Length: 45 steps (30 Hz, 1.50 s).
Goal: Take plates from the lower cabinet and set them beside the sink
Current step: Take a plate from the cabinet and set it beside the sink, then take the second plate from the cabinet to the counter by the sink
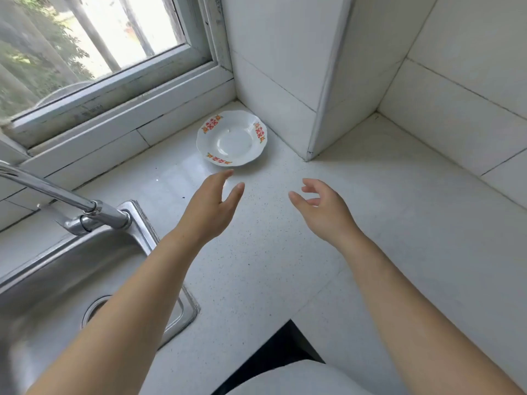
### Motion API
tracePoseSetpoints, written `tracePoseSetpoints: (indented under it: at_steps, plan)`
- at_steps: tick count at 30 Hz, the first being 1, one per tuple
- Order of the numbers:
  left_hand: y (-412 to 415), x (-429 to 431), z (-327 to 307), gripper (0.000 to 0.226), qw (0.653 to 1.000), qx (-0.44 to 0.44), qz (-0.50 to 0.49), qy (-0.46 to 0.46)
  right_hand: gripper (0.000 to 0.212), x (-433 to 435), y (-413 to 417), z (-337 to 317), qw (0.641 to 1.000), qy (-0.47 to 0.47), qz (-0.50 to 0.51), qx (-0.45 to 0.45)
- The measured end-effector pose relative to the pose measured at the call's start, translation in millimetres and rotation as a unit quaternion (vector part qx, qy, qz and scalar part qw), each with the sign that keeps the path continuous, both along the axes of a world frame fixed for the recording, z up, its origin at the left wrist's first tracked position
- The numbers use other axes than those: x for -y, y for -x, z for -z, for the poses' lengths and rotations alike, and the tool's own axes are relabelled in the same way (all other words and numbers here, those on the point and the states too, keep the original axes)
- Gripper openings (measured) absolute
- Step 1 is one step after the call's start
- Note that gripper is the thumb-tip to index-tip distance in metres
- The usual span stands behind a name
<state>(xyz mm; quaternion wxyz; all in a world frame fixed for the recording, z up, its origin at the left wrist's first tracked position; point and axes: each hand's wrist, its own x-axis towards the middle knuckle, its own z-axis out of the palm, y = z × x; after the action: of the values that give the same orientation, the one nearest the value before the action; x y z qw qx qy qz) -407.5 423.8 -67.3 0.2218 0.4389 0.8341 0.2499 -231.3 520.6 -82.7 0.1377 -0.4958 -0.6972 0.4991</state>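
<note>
Presently on the white speckled stone countertop [285,252]: one shallow white ceramic plate with a scalloped rim and red-and-orange motifs [231,137], lying flat and upright in the far corner, just beside the white tiled wall column [285,81] and near the tiled sill below the white-framed window [114,72]. The plate sits to the right of the stainless steel sink [71,275], apart from its rim. Left hand [212,206]: raised over the countertop, fingers straight and held together, thumb spread, holding nothing; its fingertips [228,173] come close to the plate's near edge without touching it. Right hand [322,208]: likewise above the counter, palm turned inward, fingers loosely curved and parted, holding nothing, set apart from the plate. Both forearms bare, reaching in from the lower edge of the view. Chrome swivel faucet [85,208]: mounted at the sink's back rim, spout running off toward the left. Round drain opening [95,309] in the basin floor, partly hidden by the left forearm.
</note>
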Motion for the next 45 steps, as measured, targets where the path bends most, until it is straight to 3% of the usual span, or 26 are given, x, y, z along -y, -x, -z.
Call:
tracePoseSetpoints:
  at_steps: [6, 11, 16, 22, 27, 34, 45]
  plan:
    - [-32.3, 27.6, -4.3, 0.047, 0.998, 0.018, 0.048, -0.018, 0.054, 40.8, -40.6, -3.2, 0.998, 0.000, -0.037, 0.043]
    - [-47.7, 56.8, -23.4, 0.047, 0.992, 0.086, 0.064, -0.060, 0.051, 78.0, -67.8, -31.0, 0.997, -0.065, 0.005, 0.044]
    - [-51.1, 90.0, -45.3, 0.048, 0.984, 0.087, 0.123, -0.096, 0.048, 133.3, -74.7, -51.4, 0.989, -0.130, 0.052, 0.057]
    - [-48.0, 164.0, -40.2, 0.047, 0.975, 0.109, 0.177, -0.080, 0.052, 220.6, -86.2, -51.0, 0.986, -0.100, 0.039, 0.125]
    - [-79.1, 204.4, -27.8, 0.044, 0.956, 0.144, 0.250, -0.056, 0.054, 300.3, -123.9, -52.2, 0.979, -0.104, 0.101, 0.143]
    - [-167.4, 230.8, -38.0, 0.039, 0.877, 0.104, 0.469, -0.013, 0.050, 419.3, -200.3, -68.5, 0.944, -0.115, 0.270, 0.150]
    - [-361.9, 318.5, -48.9, 0.033, 0.688, 0.065, 0.722, -0.018, 0.044, 608.8, -310.8, -60.1, 0.816, -0.105, 0.550, 0.143]
